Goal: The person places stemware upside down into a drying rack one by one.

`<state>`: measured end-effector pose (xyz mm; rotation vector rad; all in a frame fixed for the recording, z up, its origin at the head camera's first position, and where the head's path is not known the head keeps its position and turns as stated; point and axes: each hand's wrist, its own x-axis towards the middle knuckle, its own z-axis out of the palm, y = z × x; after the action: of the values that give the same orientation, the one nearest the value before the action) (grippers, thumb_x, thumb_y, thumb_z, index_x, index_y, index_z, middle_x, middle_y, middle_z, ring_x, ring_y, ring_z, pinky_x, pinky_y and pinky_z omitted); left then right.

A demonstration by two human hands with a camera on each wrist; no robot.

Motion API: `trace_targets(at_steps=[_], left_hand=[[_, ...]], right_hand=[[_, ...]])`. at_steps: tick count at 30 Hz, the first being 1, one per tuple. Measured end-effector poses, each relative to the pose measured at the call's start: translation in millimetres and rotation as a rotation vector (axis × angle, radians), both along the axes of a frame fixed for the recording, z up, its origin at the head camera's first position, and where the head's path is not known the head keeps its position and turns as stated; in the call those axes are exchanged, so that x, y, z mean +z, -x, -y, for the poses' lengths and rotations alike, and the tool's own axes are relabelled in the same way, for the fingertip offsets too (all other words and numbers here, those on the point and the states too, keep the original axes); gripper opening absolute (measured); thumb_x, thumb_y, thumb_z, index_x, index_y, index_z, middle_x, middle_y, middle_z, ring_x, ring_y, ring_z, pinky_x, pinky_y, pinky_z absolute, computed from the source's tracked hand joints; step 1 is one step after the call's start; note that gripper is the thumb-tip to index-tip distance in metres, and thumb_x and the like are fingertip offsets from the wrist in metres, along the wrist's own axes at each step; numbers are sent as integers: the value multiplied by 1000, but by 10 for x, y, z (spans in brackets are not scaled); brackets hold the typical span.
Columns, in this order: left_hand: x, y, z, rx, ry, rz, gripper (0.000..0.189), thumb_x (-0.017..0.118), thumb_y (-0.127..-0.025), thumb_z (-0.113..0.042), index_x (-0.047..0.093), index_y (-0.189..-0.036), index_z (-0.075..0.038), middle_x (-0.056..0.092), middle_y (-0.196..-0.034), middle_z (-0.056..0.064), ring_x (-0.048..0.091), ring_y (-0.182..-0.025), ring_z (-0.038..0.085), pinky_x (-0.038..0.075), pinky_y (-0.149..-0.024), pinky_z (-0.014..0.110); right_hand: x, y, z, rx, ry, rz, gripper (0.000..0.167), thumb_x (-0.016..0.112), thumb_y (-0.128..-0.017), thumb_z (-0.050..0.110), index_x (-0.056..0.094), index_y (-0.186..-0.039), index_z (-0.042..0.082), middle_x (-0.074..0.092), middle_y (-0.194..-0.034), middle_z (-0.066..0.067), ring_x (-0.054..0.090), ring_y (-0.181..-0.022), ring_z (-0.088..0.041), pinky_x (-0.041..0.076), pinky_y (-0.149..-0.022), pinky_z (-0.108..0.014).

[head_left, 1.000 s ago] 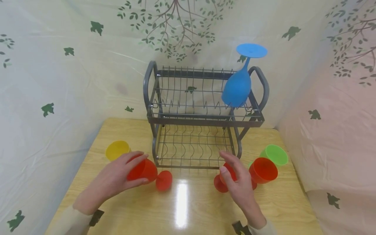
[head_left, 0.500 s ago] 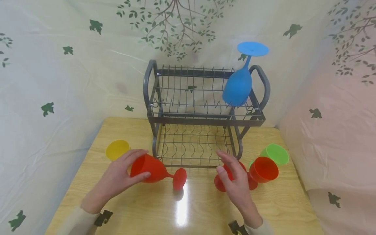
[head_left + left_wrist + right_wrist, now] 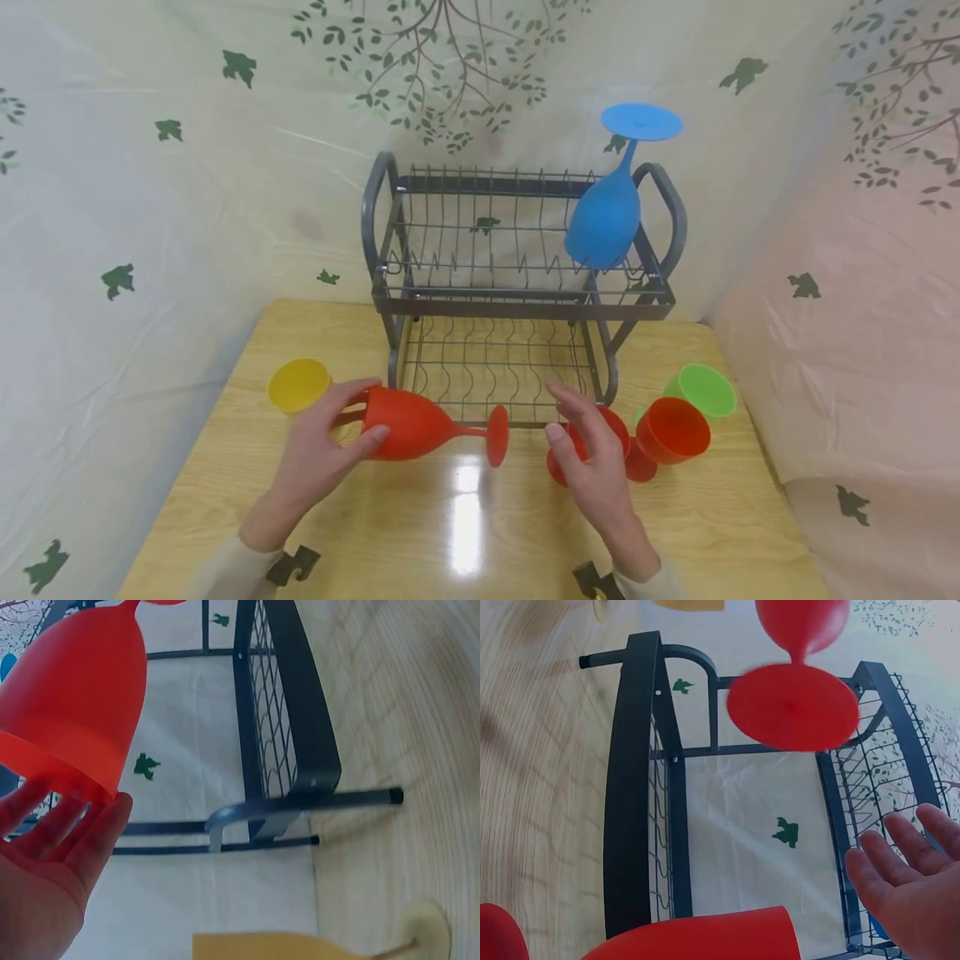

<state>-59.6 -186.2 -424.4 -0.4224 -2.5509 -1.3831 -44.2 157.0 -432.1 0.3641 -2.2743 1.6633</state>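
Note:
My left hand [image 3: 318, 454] grips a red plastic goblet [image 3: 408, 425] by the rim end of its bowl, fingers and thumb around it. The goblet lies sideways above the table, its foot toward the right. In the left wrist view, the fingertips reach the red goblet's rim [image 3: 75, 697]. My right hand [image 3: 603, 492] hovers with fingers apart and holds nothing. Behind it stands a second red goblet [image 3: 615, 429], partly covered by the hand. In the right wrist view, the held goblet's foot [image 3: 791, 709] faces the open right hand [image 3: 915, 877].
A two-tier dish rack [image 3: 517, 310] stands at the back of the wooden table [image 3: 405, 533]. A blue goblet [image 3: 606, 221] sits upside down on its top right. A third red goblet [image 3: 675, 429] and a green goblet [image 3: 701, 390] stand right, a yellow goblet [image 3: 298, 385] left.
My left hand has lifted the red goblet and carried it right, turning its foot toward the right hand. The right hand has shifted only slightly left.

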Motion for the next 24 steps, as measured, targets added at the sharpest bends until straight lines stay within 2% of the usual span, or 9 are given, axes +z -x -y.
trace_targets(at_steps=[6,13,17,22,24], left_hand=[[-50,-2,-118,33,-68,-5,51,80,-89,-15,63,-136,-5,69,-131,11,69,-111,32,63,-85,39],[-107,-19,-230,36,-201,23,51,77,-90,-9,62,-139,-7,66,-134,12,67,-116,35,57,-87,20],[-140,-14,-290,50,-277,43,51,76,-90,-7,62,-139,-6,65,-134,12,66,-118,36,57,-87,20],[-157,-12,-378,48,-367,88,53,76,-91,-7,59,-141,-5,63,-137,13,65,-120,38,59,-87,24],[-169,-16,-418,42,-404,99,54,76,-91,-6,58,-142,-6,61,-139,14,64,-121,39,59,-87,26]], right_hand=[[-32,2,17,-4,15,5,50,65,-96,-3,59,-143,10,60,-147,-7,53,-134,-6,46,-106,-19],[-64,8,44,7,70,20,51,63,-96,-4,57,-145,9,57,-150,-8,53,-136,-10,46,-108,-21],[-80,10,61,27,122,29,54,61,-97,-5,52,-149,8,54,-153,-12,53,-138,-18,46,-110,-24],[-101,18,79,42,187,66,59,60,-97,-5,45,-153,8,51,-154,-6,50,-140,-26,45,-112,-27],[-111,22,84,53,227,77,62,59,-97,-5,41,-156,8,48,-157,-10,48,-142,-29,43,-113,-29]])
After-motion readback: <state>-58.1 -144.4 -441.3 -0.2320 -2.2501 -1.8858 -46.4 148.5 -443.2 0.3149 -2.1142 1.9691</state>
